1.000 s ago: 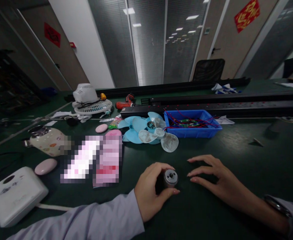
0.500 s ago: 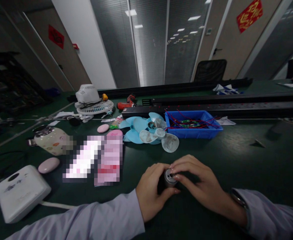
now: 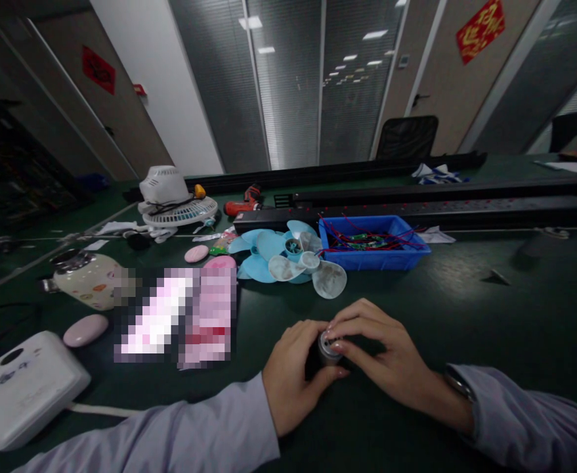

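Observation:
A small silver metal cylinder, with dark openings in its top face, stands on the dark green tabletop between my hands. My left hand curves around its left side, the thumb in front and the fingers behind. From the right, my right hand reaches over with its thumb and fingertips closed together at the cylinder's top. Those fingertips cover part of the top, and whatever small piece they may pinch is hidden. Beyond the hands lie light blue fan blades and a cloudy clear fan blade.
A blue bin of wired circuit boards stands behind. To the left are a white box with a cord, a pink oval object, a cream flask-like container and blurred pink packets. Further back are a fan and red drill.
The whole view has shifted slightly, so things appear a little further left. My hands keep nearly the same hold on the cylinder, with the right fingers moved slightly at its top.

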Demonstrator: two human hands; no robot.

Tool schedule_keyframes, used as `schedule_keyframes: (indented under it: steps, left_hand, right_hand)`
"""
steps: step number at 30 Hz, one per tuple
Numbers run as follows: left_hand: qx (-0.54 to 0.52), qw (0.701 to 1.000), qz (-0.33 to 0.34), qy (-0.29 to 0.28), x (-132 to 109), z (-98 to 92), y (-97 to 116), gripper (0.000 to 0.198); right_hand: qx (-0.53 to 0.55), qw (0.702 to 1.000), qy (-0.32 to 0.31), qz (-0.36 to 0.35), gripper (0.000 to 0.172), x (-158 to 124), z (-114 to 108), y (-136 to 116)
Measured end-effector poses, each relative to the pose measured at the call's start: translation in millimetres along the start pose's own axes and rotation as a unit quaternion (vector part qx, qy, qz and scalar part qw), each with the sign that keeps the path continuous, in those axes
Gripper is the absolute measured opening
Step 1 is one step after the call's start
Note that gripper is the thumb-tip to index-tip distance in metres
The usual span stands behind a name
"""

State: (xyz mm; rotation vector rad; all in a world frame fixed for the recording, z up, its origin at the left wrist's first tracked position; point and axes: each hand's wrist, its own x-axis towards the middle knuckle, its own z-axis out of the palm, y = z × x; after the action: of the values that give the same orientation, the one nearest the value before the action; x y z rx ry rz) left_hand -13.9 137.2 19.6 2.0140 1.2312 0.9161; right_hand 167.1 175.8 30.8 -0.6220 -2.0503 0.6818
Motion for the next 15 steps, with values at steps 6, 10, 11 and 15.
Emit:
schedule_keyframes:
  steps: [6, 10, 11, 15]
  left_hand:
    - [0.007, 1.0, -0.012, -0.004, 1.5, 1.2, -2.5, 0.032]
    - [-0.024, 0.999, -0.02, 0.009, -0.7, -1.8, 0.4, 0.037]
    - [-0.039, 0.999, -0.02, 0.022, -1.7, -3.1, 2.2, 0.043]
    - [-0.083, 0.994, 0.015, 0.064, -5.0, -9.5, 9.9, 0.053]
  right_hand:
    - [0.01, 0.999, -0.003, 0.05, 0.01, 0.8, 1.7, -1.8]
    - [0.032, 0.997, -0.026, 0.059, 0.017, -2.2, -2.6, -4.3]
    - [0.038, 0.997, -0.032, 0.065, 0.023, -3.3, -3.6, -4.6]
    - [0.059, 0.988, -0.052, 0.131, 0.057, -7.0, -3.8, -2.7]
